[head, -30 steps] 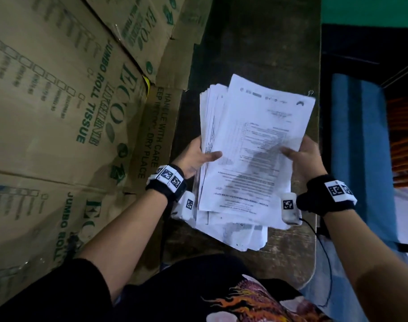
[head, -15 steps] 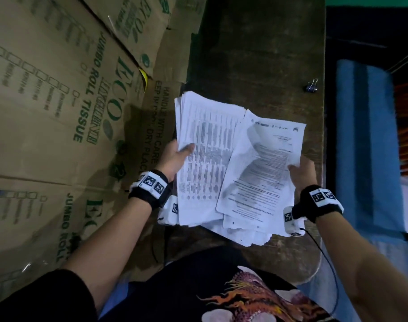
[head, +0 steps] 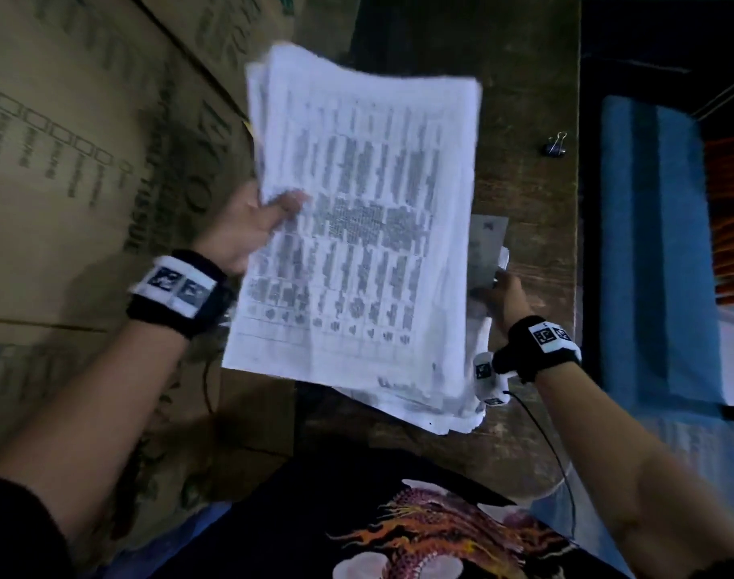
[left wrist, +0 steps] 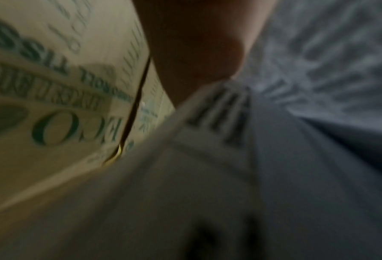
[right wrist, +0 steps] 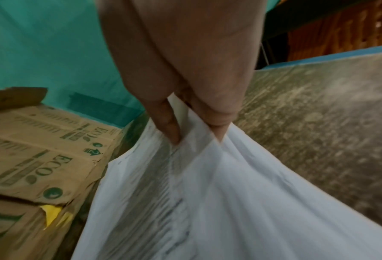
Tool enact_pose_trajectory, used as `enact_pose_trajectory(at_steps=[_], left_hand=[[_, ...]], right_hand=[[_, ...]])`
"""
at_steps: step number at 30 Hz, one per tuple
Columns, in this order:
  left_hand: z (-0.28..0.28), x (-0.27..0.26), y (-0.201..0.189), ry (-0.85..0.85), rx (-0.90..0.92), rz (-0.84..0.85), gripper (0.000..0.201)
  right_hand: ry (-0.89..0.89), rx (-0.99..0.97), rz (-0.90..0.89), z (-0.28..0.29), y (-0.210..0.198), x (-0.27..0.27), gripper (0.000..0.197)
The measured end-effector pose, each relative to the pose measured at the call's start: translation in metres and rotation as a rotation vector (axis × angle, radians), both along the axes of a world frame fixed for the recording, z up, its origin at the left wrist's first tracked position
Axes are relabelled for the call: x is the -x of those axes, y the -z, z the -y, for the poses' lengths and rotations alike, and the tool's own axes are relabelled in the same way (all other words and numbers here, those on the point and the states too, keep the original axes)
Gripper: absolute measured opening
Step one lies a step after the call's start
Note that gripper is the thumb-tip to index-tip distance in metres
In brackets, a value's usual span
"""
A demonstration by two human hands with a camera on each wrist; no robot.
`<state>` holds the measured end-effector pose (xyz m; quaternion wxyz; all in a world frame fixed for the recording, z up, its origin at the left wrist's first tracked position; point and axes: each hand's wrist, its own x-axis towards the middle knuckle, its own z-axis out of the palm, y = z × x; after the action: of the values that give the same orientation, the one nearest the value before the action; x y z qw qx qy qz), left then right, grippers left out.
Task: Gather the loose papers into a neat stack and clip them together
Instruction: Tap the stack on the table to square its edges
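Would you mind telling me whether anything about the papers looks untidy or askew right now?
Yes: the papers are not squared. Sheets fan out past the lower right edge, and the right hand pinches a bent sheet to one side. The binder clip lies unused on the table.

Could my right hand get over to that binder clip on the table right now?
Probably not yet: the right hand is pinching the papers. The binder clip lies uncovered on the table beyond it.

Matt printed papers (head: 356,211); worn, seemingly wooden table (head: 524,98); cardboard boxes (head: 85,160)
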<state>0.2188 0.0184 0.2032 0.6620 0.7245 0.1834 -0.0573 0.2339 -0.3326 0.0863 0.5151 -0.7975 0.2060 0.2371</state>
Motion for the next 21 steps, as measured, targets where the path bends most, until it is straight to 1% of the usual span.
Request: enact_pose_trajectory(at_steps=[1,3,6,7,8,9,10,11,12,13,14,15,16,17,19,20,21], left_hand=[[0.015,0.0,0.014,0.039,0.002,-0.043,0.008],[0.044,0.001,0.045,0.108,0.01,-0.127,0.024],[0.073,0.003,0.089,0.215,0.028,-0.25,0.039],[0.077,0.003,0.106,0.238,0.009,-0.281,0.048],[0.079,0.002,0.128,0.252,-0.021,-0.318,0.065],[0.078,0.001,0.162,0.245,-0.043,-0.36,0.087],[0.075,-0.001,0.196,0.238,-0.072,-0.406,0.107],[0.078,-0.003,0.21,0.226,-0.097,-0.425,0.119],[0.083,-0.003,0.208,0.228,-0.094,-0.443,0.122],[0.093,-0.001,0.182,0.229,-0.1,-0.443,0.117],[0.104,0.001,0.141,0.238,-0.101,-0.418,0.102],[0.111,0.003,0.123,0.246,-0.121,-0.407,0.084],[0.116,0.004,0.116,0.247,-0.136,-0.412,0.074],[0.119,0.006,0.109,0.24,-0.131,-0.411,0.076],[0.121,0.009,0.102,0.212,-0.065,-0.394,0.1],[0.121,0.012,0.1,0.181,-0.045,-0.388,0.104],[0.123,0.014,0.098,0.153,-0.015,-0.377,0.102]], right_hand=[[0.036,-0.062,-0.015,0.0,0.003,0.003,0.032],[0.088,-0.169,-0.085,0.001,0.004,0.01,0.029],[0.138,-0.41,-0.187,0.009,0.006,0.017,0.033],[0.169,-0.478,-0.196,0.011,0.007,0.019,0.033],[0.216,-0.523,-0.22,0.013,0.004,0.02,0.033],[0.268,-0.594,-0.261,0.016,0.005,0.022,0.039],[0.292,-0.629,-0.296,0.02,0.005,0.022,0.051],[0.274,-0.679,-0.31,0.023,0.007,0.022,0.062],[0.218,-0.623,-0.284,0.024,0.003,0.022,0.065],[0.146,-0.543,-0.226,0.024,0.001,0.022,0.061],[0.108,-0.41,-0.143,0.024,0.001,0.022,0.055],[0.082,-0.312,-0.064,0.023,0.002,0.021,0.051],[0.078,-0.274,-0.004,0.023,0.001,0.021,0.047],[0.081,-0.268,0.051,0.025,0.001,0.02,0.045],[0.079,-0.318,0.122,0.031,-0.002,0.019,0.047],[0.078,-0.359,0.132,0.035,-0.003,0.017,0.049],[0.074,-0.385,0.136,0.039,-0.004,0.016,0.05]])
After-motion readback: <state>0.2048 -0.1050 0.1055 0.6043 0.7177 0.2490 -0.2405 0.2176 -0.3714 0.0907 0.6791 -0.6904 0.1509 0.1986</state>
